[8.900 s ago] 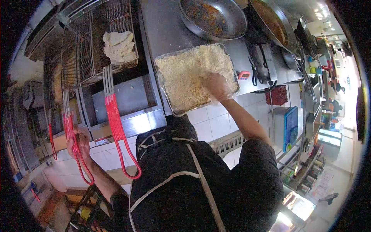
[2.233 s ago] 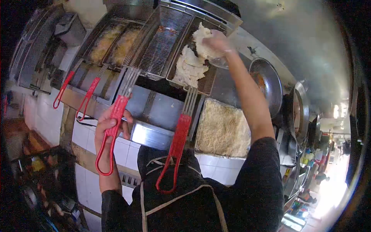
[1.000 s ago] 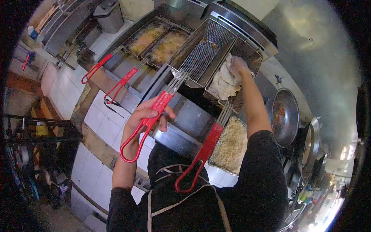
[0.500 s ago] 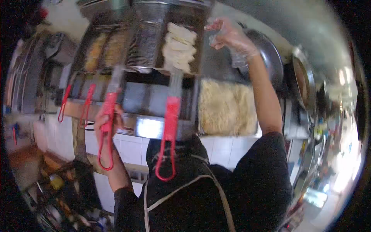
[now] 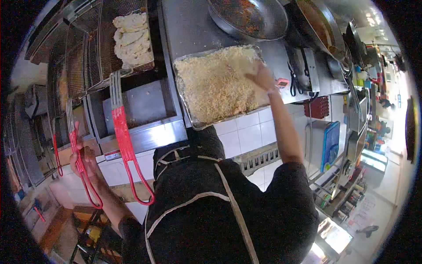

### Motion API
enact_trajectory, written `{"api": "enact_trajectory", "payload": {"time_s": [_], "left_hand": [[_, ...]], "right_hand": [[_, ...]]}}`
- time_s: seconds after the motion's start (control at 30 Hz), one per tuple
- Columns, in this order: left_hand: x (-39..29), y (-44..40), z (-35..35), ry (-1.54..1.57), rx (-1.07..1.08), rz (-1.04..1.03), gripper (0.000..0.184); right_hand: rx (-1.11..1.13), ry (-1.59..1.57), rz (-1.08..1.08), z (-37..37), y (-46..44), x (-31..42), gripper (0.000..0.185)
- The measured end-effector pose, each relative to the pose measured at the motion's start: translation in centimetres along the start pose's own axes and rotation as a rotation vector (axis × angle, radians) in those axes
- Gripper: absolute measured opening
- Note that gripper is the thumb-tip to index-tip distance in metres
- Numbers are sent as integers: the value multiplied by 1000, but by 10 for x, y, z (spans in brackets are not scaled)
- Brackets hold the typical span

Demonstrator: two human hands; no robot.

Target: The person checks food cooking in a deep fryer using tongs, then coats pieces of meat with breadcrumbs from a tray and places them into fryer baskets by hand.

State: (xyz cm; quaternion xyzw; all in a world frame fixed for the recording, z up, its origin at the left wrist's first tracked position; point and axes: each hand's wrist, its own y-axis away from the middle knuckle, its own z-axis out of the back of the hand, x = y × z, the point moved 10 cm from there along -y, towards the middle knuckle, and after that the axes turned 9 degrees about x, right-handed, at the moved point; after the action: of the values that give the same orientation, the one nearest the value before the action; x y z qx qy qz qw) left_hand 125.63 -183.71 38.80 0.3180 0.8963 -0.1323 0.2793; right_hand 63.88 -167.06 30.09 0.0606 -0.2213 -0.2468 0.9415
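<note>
My left hand [image 5: 85, 162] is wrapped around the red handle of a fryer basket [image 5: 79, 55]. Beside it, another fryer basket [image 5: 110, 48] holds pale, coated pieces [image 5: 132, 40] of food, its red handle [image 5: 125, 136] hanging free toward me. To the right lies a wide tray [image 5: 196, 126] filled with pale yellow crumbs [image 5: 215, 83], browner near the lower right. Over the tray's right side is my right hand [image 5: 263, 80], blurred by motion, its thumb and fingers apart and nothing seen in it. Whether the fingertips touch the crumbs I cannot tell.
Behind the tray stands a large metal pan [image 5: 248, 20] with orange-brown bits in it. Farther right are a bigger pan [image 5: 323, 26], black-handled scissors [image 5: 293, 81] and a small red gadget [image 5: 281, 82]. A blue-lidded bin [image 5: 330, 145] is below the counter.
My view has swung right, showing more of the tray and counter. My right hand has come from near the basket of pale food to over the crumbs. My left hand still grips a basket handle.
</note>
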Motion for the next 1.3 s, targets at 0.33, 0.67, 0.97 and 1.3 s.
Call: {"api": "enact_trajectory", "payload": {"time_s": [0.33,0.67,0.97,1.3], "left_hand": [[-5,0,-3,-113,-14,-55,61],[3,-8,-23,-57,-18,-51,56],[3,-11,-28,-48,-12,-55,75],[4,-11,-25,-25,31,-33,77]], "right_hand": [[-6,-105,-216,-26,-45,-35,75],[-28,-58,-18,-5,-22,1,43],[24,-333,-11,21,2,17,38],[345,-501,-109,-74,15,44,48]]}}
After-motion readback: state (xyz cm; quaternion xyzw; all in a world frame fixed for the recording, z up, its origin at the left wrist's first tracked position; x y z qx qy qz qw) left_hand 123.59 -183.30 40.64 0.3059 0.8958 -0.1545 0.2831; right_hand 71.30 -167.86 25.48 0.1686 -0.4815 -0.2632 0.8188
